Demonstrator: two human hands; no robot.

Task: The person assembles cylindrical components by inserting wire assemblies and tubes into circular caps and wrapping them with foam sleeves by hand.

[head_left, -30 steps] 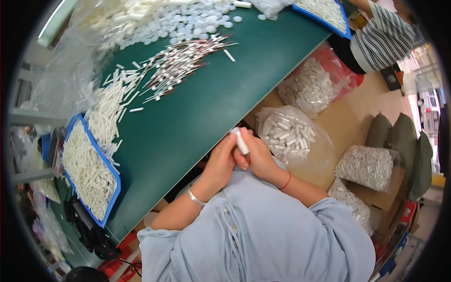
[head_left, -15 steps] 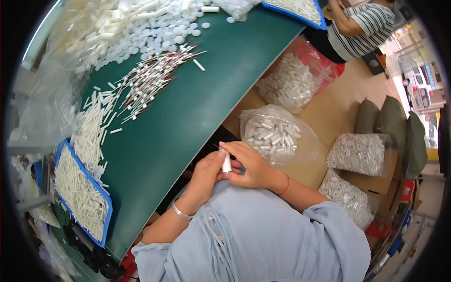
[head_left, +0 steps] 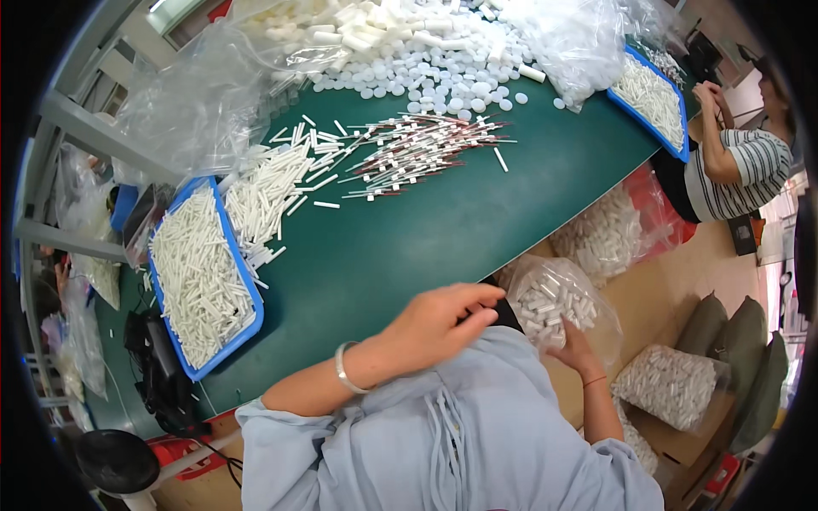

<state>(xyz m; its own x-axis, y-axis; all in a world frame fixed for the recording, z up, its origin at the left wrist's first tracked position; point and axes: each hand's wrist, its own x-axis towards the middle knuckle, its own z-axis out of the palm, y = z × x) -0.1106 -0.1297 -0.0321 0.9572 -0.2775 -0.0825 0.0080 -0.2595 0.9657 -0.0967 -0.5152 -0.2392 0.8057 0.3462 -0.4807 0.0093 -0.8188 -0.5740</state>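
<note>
Over the front edge of the green table, my left hand [head_left: 443, 324] has its fingers loosely stretched out to the right, and nothing shows in them. My right hand [head_left: 574, 349] reaches down to the mouth of a clear plastic bag [head_left: 607, 328] filled with short white cylinders [head_left: 545, 302]. Its fingers look apart at the near side of the bag, with no cylinder plainly held; some fingertips are hard to make out. On the table lies a pile of thin wired sticks with white pieces and reddish ends [head_left: 426, 153].
Thin white tubes [head_left: 273, 192] lie loose beside a blue tray [head_left: 243, 328] of similar tubes. Whitish discs [head_left: 460, 89] and thicker white tubes [head_left: 366, 34] cover the table's far side. Another blue tray [head_left: 684, 140] stands near a person in a striped shirt [head_left: 741, 162]. Filled bags [head_left: 669, 383] are at right.
My hands have parted from the white cylinder they held together. My right hand has moved to the bag of cylinders; the left has moved rightward. The view has shifted toward the table.
</note>
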